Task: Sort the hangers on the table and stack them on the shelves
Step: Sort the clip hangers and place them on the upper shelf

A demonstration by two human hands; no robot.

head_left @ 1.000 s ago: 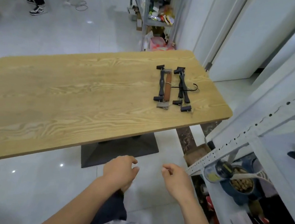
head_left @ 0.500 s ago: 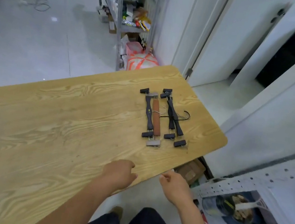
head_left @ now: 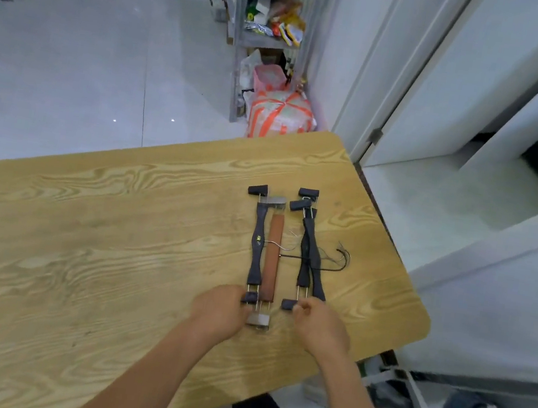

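**Both hands at the near ends of the hangers**

We see a small group of clip hangers lying flat near the right end of the light wooden table (head_left: 84, 229), their long bars running away from us. On the left of the group a black wooden clip hanger (head_left: 258, 244) lies just beside a brown wooden clip hanger (head_left: 272, 256) with silver metal clips, the two bars side by side and touching or nearly so. To their right, two more black clip hangers (head_left: 309, 254) cross each other, their thin wire hooks pointing toward the table's right edge.

Our left hand (head_left: 219, 311) rests with curled fingers at the near end of the left pair, fingertips against the small black clip there and right next to the silver clip of the brown hanger. We cannot tell whether it is actually gripping anything. Our right hand (head_left: 319, 328) is loosely closed, thumb and fingers drawn together at the near end of the crossed pair, next to a black clip; whether it pinches the clip or the rods, we cannot tell.

Beyond the table's far edge stands a grey metal shelving unit (head_left: 250, 28) crowded with packets, with an orange-striped wrapped bundle (head_left: 282, 114) on the floor at its foot.
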